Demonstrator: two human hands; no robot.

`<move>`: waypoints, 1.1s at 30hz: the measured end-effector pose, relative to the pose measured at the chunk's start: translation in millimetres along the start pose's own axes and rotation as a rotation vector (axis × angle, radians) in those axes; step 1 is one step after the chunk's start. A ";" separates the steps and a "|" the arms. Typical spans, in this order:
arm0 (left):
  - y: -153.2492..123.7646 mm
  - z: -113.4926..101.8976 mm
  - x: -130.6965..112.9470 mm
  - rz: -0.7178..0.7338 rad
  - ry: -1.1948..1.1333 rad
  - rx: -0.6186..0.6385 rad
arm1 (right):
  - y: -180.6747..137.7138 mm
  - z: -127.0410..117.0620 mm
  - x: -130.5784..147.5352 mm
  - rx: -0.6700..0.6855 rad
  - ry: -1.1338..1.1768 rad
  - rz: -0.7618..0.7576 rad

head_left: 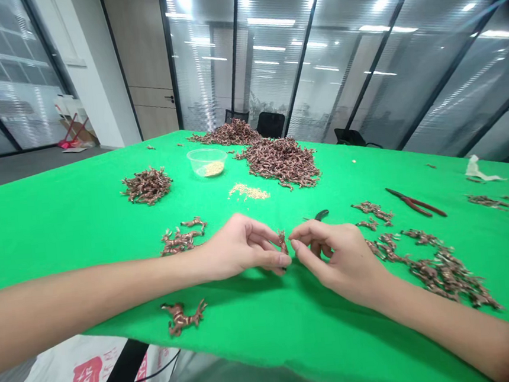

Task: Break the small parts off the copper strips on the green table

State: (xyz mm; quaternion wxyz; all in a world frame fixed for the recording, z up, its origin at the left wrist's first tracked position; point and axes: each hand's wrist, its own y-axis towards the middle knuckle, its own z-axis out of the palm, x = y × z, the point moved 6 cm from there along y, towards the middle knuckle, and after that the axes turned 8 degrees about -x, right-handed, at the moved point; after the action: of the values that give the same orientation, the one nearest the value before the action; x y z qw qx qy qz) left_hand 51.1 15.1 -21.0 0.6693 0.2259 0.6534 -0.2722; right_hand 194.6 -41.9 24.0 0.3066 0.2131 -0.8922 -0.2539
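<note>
My left hand [246, 248] pinches a small brown animal figurine [283, 243] between thumb and fingers, holding it upright just above the green cloth. Close on its right, the thumb and forefinger of my right hand [331, 252] are pressed together. Whatever they hold, if anything, is too small to make out. A brown figurine with pale stripes [183, 317] lies near the front edge, below my left wrist. Several more figurines [179, 240] lie behind my left wrist. A dark-handled tool [322, 215], partly hidden, sits behind my right hand.
Figurines lie in a large heap [281, 160], a smaller pile [147, 186] and a scattered group [449, 272]. Pale yellow grain-like bits [250, 192] lie near a clear plastic bowl [193, 160] holding more. Red-handled pliers [416, 202] and white tissue [479, 170] are at right.
</note>
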 end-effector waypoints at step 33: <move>-24.2 16.5 -31.0 0.641 0.777 -0.016 | -16.4 25.7 -14.7 0.507 0.844 0.860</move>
State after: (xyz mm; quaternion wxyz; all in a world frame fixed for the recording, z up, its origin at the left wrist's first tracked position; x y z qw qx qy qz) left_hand 47.6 -11.8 12.0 0.4284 0.4946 0.7541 0.0563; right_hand 192.0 -38.6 -9.5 0.6450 -0.0159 -0.7331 0.2151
